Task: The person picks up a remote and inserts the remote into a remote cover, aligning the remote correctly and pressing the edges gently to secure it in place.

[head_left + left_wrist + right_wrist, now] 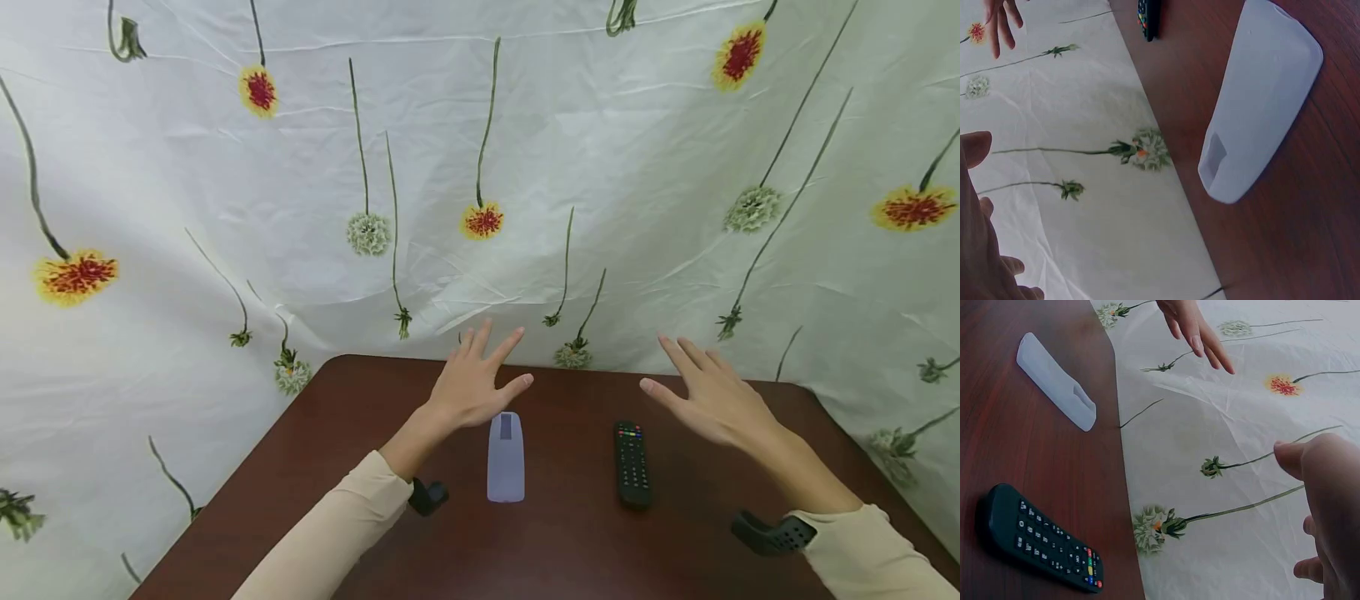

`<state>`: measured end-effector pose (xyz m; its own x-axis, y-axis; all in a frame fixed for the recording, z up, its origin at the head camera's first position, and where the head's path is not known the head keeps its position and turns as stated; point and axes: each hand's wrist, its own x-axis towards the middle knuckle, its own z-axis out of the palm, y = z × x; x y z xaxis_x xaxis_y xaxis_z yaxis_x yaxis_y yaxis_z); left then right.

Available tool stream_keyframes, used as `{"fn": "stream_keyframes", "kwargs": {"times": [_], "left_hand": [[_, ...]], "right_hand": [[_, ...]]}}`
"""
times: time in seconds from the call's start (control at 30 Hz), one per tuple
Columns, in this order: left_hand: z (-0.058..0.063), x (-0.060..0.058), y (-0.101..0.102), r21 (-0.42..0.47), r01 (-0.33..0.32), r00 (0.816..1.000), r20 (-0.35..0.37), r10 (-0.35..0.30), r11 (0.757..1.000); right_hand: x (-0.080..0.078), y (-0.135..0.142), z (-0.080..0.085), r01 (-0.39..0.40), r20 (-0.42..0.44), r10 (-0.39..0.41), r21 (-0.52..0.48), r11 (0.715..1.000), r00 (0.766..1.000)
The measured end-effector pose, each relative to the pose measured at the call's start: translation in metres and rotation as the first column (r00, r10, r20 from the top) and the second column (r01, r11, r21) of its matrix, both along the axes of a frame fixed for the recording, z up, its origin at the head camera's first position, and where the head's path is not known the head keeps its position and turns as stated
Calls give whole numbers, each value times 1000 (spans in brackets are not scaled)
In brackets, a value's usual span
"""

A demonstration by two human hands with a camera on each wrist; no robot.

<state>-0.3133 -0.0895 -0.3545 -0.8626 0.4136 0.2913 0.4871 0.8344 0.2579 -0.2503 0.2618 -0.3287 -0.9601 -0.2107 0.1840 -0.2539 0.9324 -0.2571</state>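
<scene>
Both hands are held out above the table with fingers spread, holding nothing. My left hand [471,379] is over the far end of a pale, translucent remote cover [506,462], which lies flat with its cut-out window toward the back. To the right of the black remote control [633,465] hovers my right hand [712,396]. The remote lies buttons up, its coloured keys at the far end. In the left wrist view the cover [1260,100] shows large beside the hand. In the right wrist view the remote [1044,540] is nearest, with the cover [1057,381] beyond it.
The dark reddish-brown table [555,550] has its back edge against a hanging white cloth [420,100] printed with flowers. The cloth also surrounds the table's left and right sides. A black strap device [772,533] sits on the right wrist, another [429,497] on the left.
</scene>
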Motion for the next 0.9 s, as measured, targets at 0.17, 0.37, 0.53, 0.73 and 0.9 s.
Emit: {"fn": "stream_keyframes", "kwargs": {"times": [0.17,0.37,0.53,0.73,0.9], "left_hand": [[-5,-2,15,35,31,999,26,-32,999],[-19,-2,33,106,81,994,65,-89,991],[-30,-1,49,206,103,982,132,-132,973],[-42,1,65,351,127,959,195,-205,928],[-53,3,78,461,98,939,250,-235,882]], "right_hand": [[1,4,-7,-26,13,26,-44,999,1000],[-1,6,-21,-39,51,46,-126,991,998],[-4,8,-35,-53,44,61,-166,985,997],[-8,11,-48,-34,58,47,-203,979,997],[-9,14,-60,-6,109,32,-235,972,993]]}}
